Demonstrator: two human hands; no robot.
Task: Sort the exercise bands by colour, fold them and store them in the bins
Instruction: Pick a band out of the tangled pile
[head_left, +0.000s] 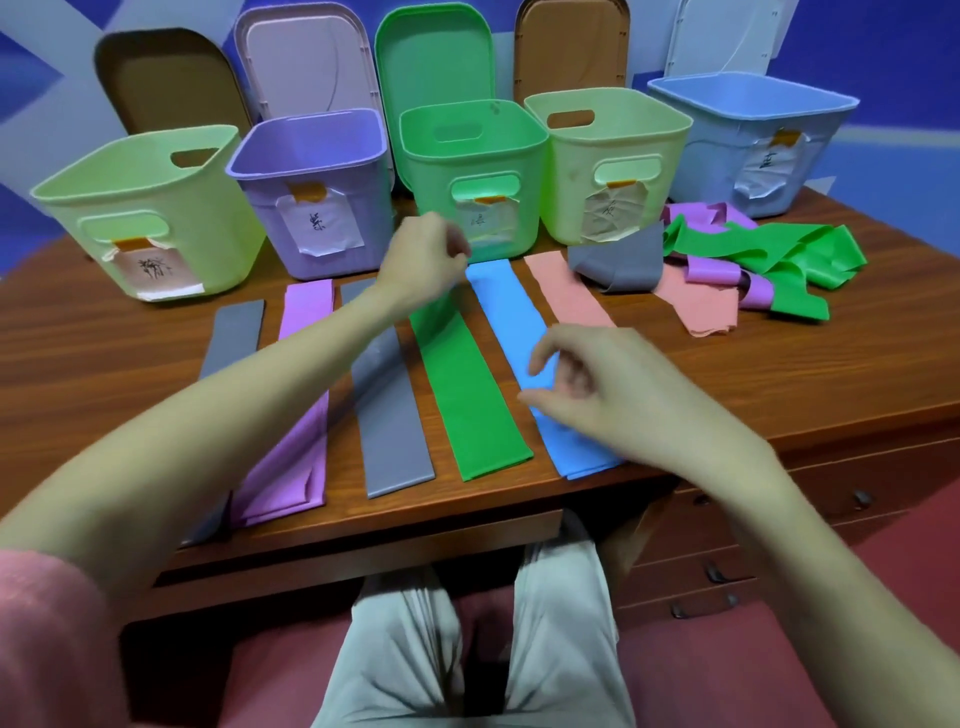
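Observation:
Several flat bands lie side by side on the wooden desk: a grey band, a purple band, a second grey band, a green band, a blue band and a salmon band. My left hand is curled shut over the far end of the green band, and that end is hidden beneath it. My right hand hovers with fingers apart over the middle of the blue band.
Five open bins with paper labels stand along the back: pale green, purple, green, pale yellow-green, blue. Their lids lean behind. At right lies a tangled pile of bands: grey, green, purple, salmon.

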